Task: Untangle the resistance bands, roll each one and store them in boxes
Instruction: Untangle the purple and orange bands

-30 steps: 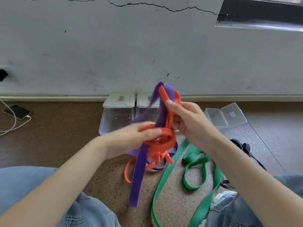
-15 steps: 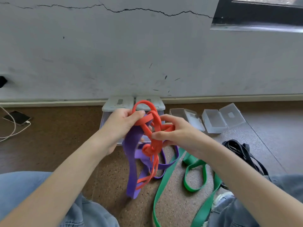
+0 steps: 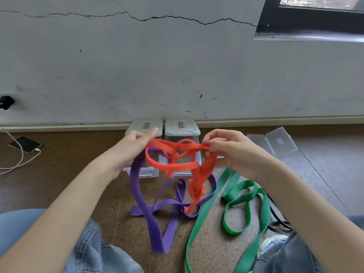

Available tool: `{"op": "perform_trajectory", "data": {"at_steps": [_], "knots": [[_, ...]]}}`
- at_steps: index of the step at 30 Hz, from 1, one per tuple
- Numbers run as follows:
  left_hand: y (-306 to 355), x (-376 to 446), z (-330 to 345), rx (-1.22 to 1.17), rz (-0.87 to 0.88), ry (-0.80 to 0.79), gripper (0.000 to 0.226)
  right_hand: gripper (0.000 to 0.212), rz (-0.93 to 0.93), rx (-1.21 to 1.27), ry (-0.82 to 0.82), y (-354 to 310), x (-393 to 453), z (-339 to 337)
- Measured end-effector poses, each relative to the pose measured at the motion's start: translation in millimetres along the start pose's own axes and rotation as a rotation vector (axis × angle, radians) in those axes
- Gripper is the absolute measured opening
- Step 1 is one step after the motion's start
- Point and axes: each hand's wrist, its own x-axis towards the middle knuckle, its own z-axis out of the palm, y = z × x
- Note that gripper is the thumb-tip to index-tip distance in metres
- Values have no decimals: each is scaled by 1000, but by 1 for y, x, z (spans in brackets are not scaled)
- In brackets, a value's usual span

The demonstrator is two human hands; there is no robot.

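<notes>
Grey scuffed wall with a long crack, dark-framed window at upper right, pale baseboard, brown speckled floor, phone on white cable at left.

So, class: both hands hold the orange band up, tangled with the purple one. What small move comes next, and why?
Probably work the orange band's knot loose. It hangs below the right hand, snagged with the purple band, while the left hand holds the loops apart.
</notes>
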Motion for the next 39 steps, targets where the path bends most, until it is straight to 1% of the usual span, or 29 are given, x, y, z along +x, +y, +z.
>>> {"op": "perform_trajectory", "data": {"at_steps": [1, 2, 3, 5, 6, 7, 8, 10, 11, 12, 14, 16, 18, 20, 21, 23, 24, 26, 27, 28, 29, 30, 31, 33, 34, 36, 37, 38, 39], "knots": [[-5, 0, 2, 142, 24, 13, 72, 24, 11, 50, -28, 0, 0, 2], [-8, -2, 4, 224, 64, -12, 87, 26, 27, 110, -45, 0, 0, 3], [-10, -5, 8, 232, 132, -100, 94, 28, 46, 175, -51, 1, 0, 5], [-10, -16, 26, 165, 275, -354, 91, 28, 75, 282, -42, 4, 1, 8], [-12, -19, 37, 174, 347, -425, 87, 27, 80, 317, -38, 4, 2, 9], [-15, -21, 48, 200, 431, -416, 84, 25, 79, 343, -36, 4, 2, 9], [-18, -20, 59, 234, 519, -324, 78, 24, 73, 364, -36, 3, 1, 8], [-17, -21, 66, 284, 649, -42, 59, 23, 56, 392, -34, 2, 0, 5], [-13, -22, 64, 311, 677, 58, 50, 22, 47, 388, -26, 1, 0, 3], [-10, -22, 59, 327, 690, 99, 44, 22, 37, 351, -9, 0, 0, 1], [-6, -23, 49, 413, 702, 78, 32, 23, 5, 187, 46, 2, 0, -1], [-5, -27, 48, 567, 713, 76, 20, 28, -35, 10, 77, 4, 1, -1], [-6, -30, 52, 705, 670, 74, 23, 30, -76, -86, 55, 6, 1, 2], [-7, -30, 56, 767, 665, 75, 23, 29, -123, -137, 23, 5, 0, 5], [-6, -30, 55, 736, 678, 81, 18, 29, -153, -181, 23, 4, 0, 5], [0, -27, 46, 518, 678, 67, 11, 32, -205, -347, 64, 1, 1, -1], [5, -27, 39, 348, 658, 37, 10, 34, -221, -473, 92, -1, 1, -6], [15, -28, 26, -113, 597, -27, 13, 32, -239, -793, 124, -3, 2, -11], [20, -28, 21, -326, 560, -57, 8, 28, -234, -940, 104, 0, 4, -11], [24, -29, 17, -479, 533, -82, 6, 24, -225, -1056, 66, 4, 5, -9], [26, -29, 15, -580, 517, -103, 7, 24, -207, -1140, 18, 9, 7, -6], [27, -29, 15, -627, 508, -108, 8, 25, -180, -1195, -28, 14, 10, -3], [27, -29, 16, -618, 508, -92, 9, 25, -142, -1228, -56, 18, 12, -2], [25, -28, 18, -564, 504, -52, 10, 25, -49, -1234, -47, 21, 15, -4], [24, -27, 18, -566, 484, -39, 12, 24, -18, -1193, -39, 21, 15, -5], [23, -23, 15, -537, 452, 13, 20, 24, -21, -992, -27, 20, 15, -6], [22, -19, 12, -417, 458, 74, 23, 24, -42, -879, -4, 18, 15, -4], [21, -17, 10, -246, 471, 133, 24, 25, -55, -813, 25, 17, 14, -3], [20, -15, 9, -82, 479, 173, 21, 27, -60, -800, 49, 16, 15, -2]]}}
